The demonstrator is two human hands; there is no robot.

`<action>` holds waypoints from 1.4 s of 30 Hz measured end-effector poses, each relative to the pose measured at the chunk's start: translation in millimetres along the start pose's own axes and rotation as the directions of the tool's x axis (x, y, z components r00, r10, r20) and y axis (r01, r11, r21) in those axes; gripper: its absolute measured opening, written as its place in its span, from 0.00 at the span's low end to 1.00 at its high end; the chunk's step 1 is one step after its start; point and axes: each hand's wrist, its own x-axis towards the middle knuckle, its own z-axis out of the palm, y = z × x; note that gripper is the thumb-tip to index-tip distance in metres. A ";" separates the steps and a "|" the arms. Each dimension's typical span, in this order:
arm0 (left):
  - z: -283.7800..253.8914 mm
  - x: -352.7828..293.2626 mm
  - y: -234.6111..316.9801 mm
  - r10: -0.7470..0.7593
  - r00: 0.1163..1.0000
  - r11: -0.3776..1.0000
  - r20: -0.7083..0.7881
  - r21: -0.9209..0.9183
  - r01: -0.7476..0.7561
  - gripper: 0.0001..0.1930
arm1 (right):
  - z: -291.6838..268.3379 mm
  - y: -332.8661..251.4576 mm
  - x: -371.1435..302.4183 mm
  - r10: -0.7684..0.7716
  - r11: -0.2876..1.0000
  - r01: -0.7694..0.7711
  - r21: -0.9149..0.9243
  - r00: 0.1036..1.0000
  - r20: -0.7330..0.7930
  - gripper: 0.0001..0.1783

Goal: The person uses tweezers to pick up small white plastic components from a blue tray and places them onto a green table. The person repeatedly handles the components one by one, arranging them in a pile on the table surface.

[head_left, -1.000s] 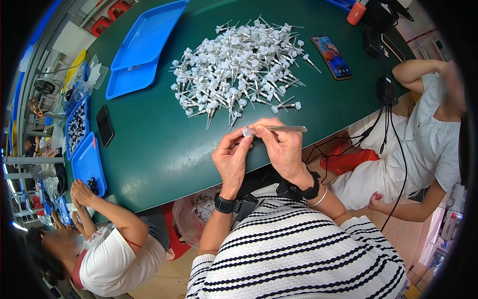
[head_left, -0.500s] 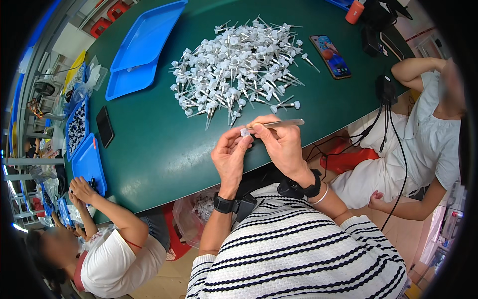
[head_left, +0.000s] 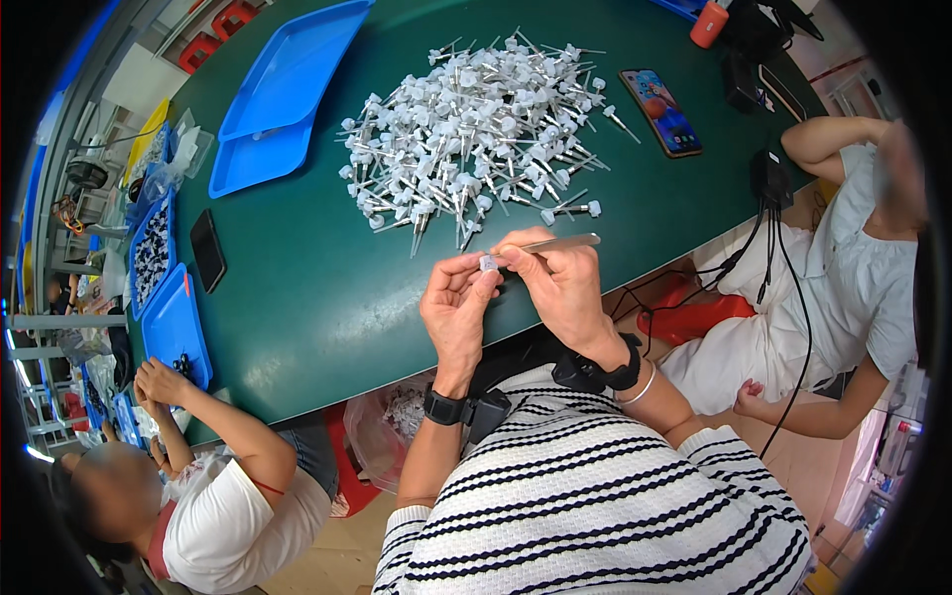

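Observation:
My left hand pinches a small white plastic part between thumb and fingertips, above the table's near edge. Metal tweezers are gripped in my right hand, with their tip end at the white part; the exact contact is hidden by my fingers. Just beyond both hands lies a large heap of white plastic pieces with thin metal stems. A few of these pieces lie loose at the heap's right side.
Two overlapping blue trays lie at the far left of the green table. A dark phone rests at left, a lit phone at right. Co-workers sit on both sides; black cables hang over the right edge.
The tweezers have shifted very slightly left in my right hand's grip, while both hands stay at nearly the same place. The person at left has turned their head a little.

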 end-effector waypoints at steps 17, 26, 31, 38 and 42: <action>-7.4 2.5 3.8 -0.044 0.999 0.998 0.028 -0.032 0.044 0.19 | -13.8 -7.7 4.5 0.021 0.999 -0.021 0.032 1.000 0.004 0.06; -2.9 0.7 6.7 -0.040 0.999 0.999 0.010 -0.026 0.041 0.13 | -15.1 -3.9 -2.2 0.092 0.987 -0.092 0.134 0.996 0.006 0.06; -24.1 -10.4 21.9 0.022 0.998 0.999 -0.065 0.032 -0.020 0.13 | -24.9 5.4 -4.9 0.164 0.960 -0.162 0.230 0.986 0.007 0.07; -20.3 -29.2 38.1 0.031 0.994 0.998 -0.101 0.049 -0.026 0.13 | -16.9 -10.2 -9.7 0.181 0.871 -0.228 0.435 0.973 0.146 0.08; -13.3 -29.0 31.5 0.008 0.998 0.999 -0.070 0.033 -0.006 0.13 | -3.8 -12.0 -14.2 0.112 0.838 -0.187 0.513 0.979 0.173 0.08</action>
